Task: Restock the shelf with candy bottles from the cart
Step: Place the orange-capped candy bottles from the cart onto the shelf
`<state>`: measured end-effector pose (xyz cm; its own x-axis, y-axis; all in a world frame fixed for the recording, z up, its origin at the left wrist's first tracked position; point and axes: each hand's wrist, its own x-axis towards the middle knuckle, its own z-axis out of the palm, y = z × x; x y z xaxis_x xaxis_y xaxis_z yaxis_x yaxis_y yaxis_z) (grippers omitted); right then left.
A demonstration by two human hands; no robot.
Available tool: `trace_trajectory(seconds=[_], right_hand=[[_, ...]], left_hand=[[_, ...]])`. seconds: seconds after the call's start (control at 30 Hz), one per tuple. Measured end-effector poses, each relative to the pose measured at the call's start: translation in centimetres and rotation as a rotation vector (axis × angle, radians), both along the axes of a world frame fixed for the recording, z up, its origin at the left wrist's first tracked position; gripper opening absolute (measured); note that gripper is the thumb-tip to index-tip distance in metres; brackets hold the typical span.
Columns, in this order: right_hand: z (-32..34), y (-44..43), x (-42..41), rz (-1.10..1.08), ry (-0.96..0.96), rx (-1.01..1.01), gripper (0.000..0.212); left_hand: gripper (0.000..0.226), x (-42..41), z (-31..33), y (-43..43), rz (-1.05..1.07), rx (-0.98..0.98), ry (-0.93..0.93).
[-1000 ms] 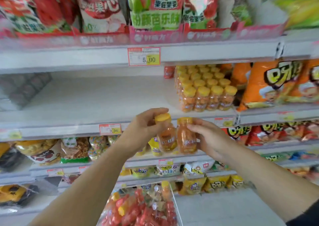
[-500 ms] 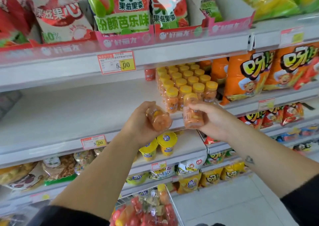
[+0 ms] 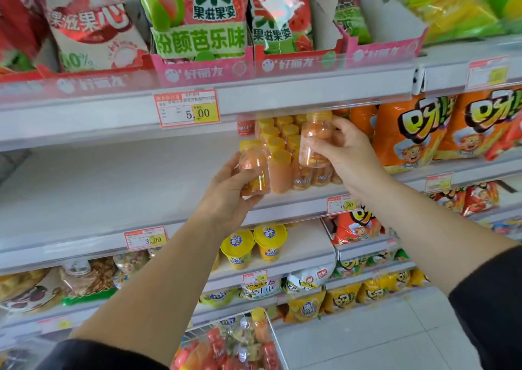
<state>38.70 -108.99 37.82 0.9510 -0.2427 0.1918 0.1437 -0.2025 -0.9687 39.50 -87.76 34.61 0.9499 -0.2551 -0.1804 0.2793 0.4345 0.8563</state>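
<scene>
Orange candy fills both bottles (yellow caps). The left hand wraps its fingers round the left bottle, upright over the shelf edge. The right hand grasps the right bottle against the stocked row. Half a second ago both were lower, and the left bottle was tipped.

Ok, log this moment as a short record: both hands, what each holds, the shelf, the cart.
left hand: grips left bottle, upright, at the left edge of the stocked bottles
right hand: grips right bottle, raised in front of the stocked bottles
shelf: bare to the left of the stock
cart: at the bottom edge, below the hands
step: neither bottle released yet
</scene>
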Motion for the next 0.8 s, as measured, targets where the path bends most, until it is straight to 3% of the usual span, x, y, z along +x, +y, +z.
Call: trace_trajectory(seconds=[0.1,0.23,0.43,0.53,0.8], right_hand=[[0.0,-1.0,0.8,-0.023,-0.037,-0.044,0.046],[0.0,-3.1,1.8,-0.047,-0.082,-0.083,0.048],[-0.1,-6.7,2.9,-0.089,-0.069,-0.205,0.041],[-0.3,-7.9,3.3,-0.097,-0.052,-0.236,0.041],[-0.5,-8.8,4.6,-0.091,-0.03,-0.307,0.039]], left_hand=[[0.044,0.3,0.4,-1.1,0.06,0.102,-0.164],[0.067,1.2,2.3,-3.3,0.157,0.355,-0.318],[0.063,2.4,3.7,-7.6,0.145,0.65,-0.412],[0.045,3.0,3.7,-9.5,0.162,0.761,-0.453],[0.04,5.1,3.3,-12.8,0.197,0.921,-0.519]])
